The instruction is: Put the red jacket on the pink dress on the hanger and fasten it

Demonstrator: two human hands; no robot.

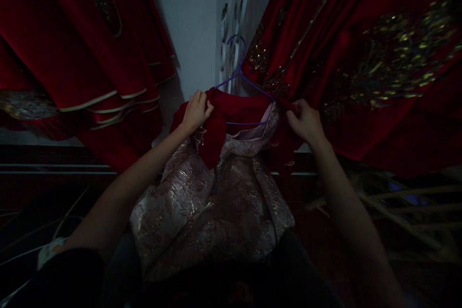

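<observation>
Between two banks of hanging red garments (83,53), dim light: a pale pink brocade garment (212,211) with dark red collar and shoulders (231,106) hangs on a purple wire hanger (240,74), centre of view, skirt falling toward the person. Left hand (195,111) is closed on a fold of the red shoulder cloth at the hanger's left end; a small tassel ornament (199,135) dangles just below it. Right hand (305,120) pinches the red cloth at the hanger's right end, fingers curled; whether it also catches the wire I cannot tell. Hanger hook rises toward white trim (234,14) on the wall behind; what it hangs from is not visible. Judgement: the step is seating the shoulders on the hanger. To do it well, draw both shoulders evenly outward so the seam sits on the wire ends, keep the collar centred at the hook, and avoid snagging the gold embroidered robe (393,57) touching the right hand.
</observation>
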